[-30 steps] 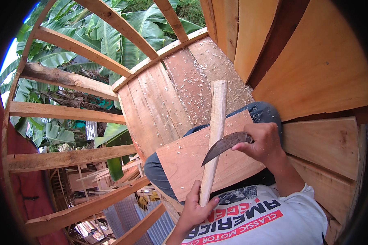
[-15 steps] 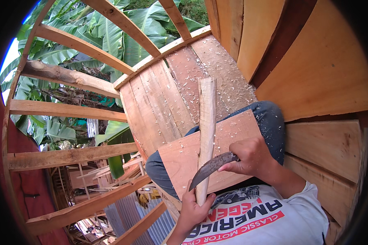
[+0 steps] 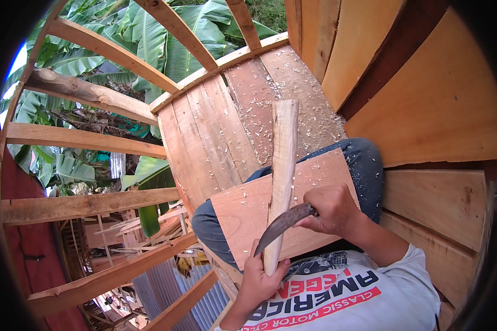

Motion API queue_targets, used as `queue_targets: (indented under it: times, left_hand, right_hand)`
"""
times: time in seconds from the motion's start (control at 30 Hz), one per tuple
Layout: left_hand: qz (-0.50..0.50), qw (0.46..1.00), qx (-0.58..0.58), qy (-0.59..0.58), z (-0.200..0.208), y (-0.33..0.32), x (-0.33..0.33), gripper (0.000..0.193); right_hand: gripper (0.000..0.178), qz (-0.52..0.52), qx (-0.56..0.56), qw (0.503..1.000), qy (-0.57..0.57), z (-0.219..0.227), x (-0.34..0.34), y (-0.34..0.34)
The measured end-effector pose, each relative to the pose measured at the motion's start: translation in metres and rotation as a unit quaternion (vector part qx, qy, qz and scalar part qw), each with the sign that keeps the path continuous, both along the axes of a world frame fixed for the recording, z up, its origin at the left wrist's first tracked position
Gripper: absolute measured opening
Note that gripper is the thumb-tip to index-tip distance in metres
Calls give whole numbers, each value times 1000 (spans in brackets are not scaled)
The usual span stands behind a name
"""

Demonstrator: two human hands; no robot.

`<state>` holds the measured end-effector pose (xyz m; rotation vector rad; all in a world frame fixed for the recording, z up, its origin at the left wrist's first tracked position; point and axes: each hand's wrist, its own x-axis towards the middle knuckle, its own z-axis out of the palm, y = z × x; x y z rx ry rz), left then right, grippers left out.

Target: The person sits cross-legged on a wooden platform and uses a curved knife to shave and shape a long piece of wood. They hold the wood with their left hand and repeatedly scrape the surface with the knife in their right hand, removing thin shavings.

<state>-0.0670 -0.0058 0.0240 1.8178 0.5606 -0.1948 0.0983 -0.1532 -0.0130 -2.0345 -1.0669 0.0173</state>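
My left hand point(image 3: 260, 280) is wrapped round the near end of a long pale wooden stick point(image 3: 284, 149), which points away from me. In my right hand point(image 3: 332, 208) is a knife with a dark curved blade point(image 3: 286, 222), its handle mostly hidden by my fingers. The blade lies across the stick near its lower part, and its tip reaches close to my left fingers. Under the stick, a flat wooden board point(image 3: 237, 204) rests across my lap, sprinkled with a few shavings.
Wood shavings litter the plank floor point(image 3: 204, 132) ahead. A railing of wooden bars point(image 3: 88, 204) runs along the left, with banana leaves point(image 3: 188, 55) beyond. Plank walls point(image 3: 425, 121) rise on the right. Corrugated metal sheets point(image 3: 160, 292) stand lower left, outside the bars.
The stick's far end has shifted slightly right in view. My right hand and the knife have moved slightly left. Both grips stay the same.
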Motion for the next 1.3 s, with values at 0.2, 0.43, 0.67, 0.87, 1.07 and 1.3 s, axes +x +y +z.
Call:
queue_targets:
  times: [0.2,0.43,0.67,0.87,1.07,1.3]
  left_hand:
    - [-36,998,36,-39,-3,1,4,32]
    - [1,999,-39,29,-4,4,-6,33]
    - [-5,998,-70,1,-7,2,-6,31]
    - [-15,999,-44,3,-7,2,-2,33]
    - [6,996,-84,33,-8,7,-11,41]
    - [32,975,-219,9,-10,20,-4,39]
  right_hand:
    - [51,1,17,1000,-5,-11,3,2]
    - [47,56,20,998,-31,-4,2,5]
    - [46,64,56,995,-45,-5,1,9]
    - [47,1,31,999,-40,-8,10,-1]
    - [49,-77,41,995,48,-6,28,-6]
    - [48,-176,55,973,141,-10,33,-4]
